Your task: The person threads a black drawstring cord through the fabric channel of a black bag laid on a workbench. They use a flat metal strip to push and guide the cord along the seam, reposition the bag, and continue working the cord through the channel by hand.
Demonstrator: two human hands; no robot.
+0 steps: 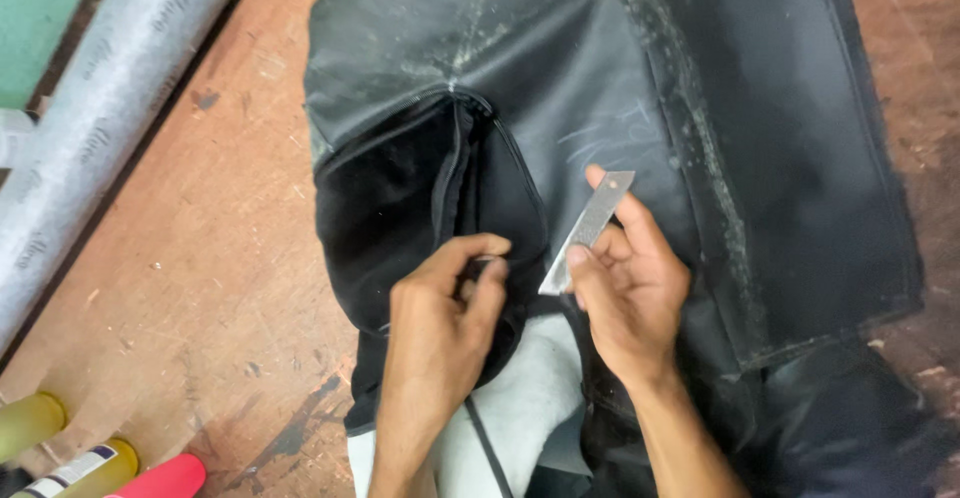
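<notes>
A large piece of black leather-like cover (560, 88) lies spread on a brown wooden table (200, 258), with stitched seams and pale dusty streaks. My left hand (445, 308) pinches a fold of the black material near a seam at the middle. My right hand (625, 278) holds a flat metal blade (590, 228), its lower tip pointing down at the seam beside my left fingers. White padding (530, 408) shows under the cover's lower edge, between my forearms.
A long grey wrapped roll (110, 88) lies diagonally along the table's left edge. At the bottom left stand yellow bottles (30, 423) and a pink-red container (165, 478). A green surface (40, 18) is at the top left corner.
</notes>
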